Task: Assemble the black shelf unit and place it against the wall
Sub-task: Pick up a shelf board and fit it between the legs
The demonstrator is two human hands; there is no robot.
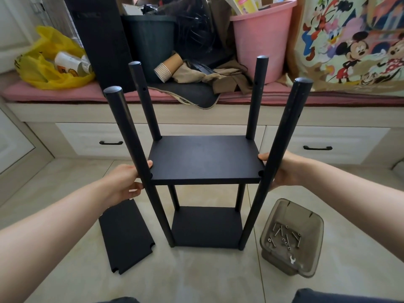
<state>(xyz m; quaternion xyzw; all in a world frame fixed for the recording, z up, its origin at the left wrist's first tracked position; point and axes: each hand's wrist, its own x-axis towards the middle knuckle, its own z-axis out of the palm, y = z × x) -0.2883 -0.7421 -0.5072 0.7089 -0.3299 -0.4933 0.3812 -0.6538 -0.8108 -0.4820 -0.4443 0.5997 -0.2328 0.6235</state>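
The black shelf unit (205, 169) stood upright on the tiled floor (196, 276) before the person, in front of a bench with drawers (196, 115) at twelve o'clock. Its long axis ran straight up. Four poles (131, 145) rose with their capped ends uppermost, past the bottom board (206, 226) and the middle board (203, 155). Both boards lay flat, their longer sides running from nine to three o'clock.

The left hand (129, 178) grasped the middle board's nine o'clock edge, thumb on top and fingers beneath. The right hand (282, 169) gripped the three o'clock edge, partly hidden behind the near pole. I took this even hold to be for keeping the board level at its height on the poles, since I could see no screw holding it.

A spare board (125, 235) lay at seven o'clock. At four o'clock was a clear tub (293, 215) of screws (284, 237) with a small wrench (291, 260), all within easy reach.
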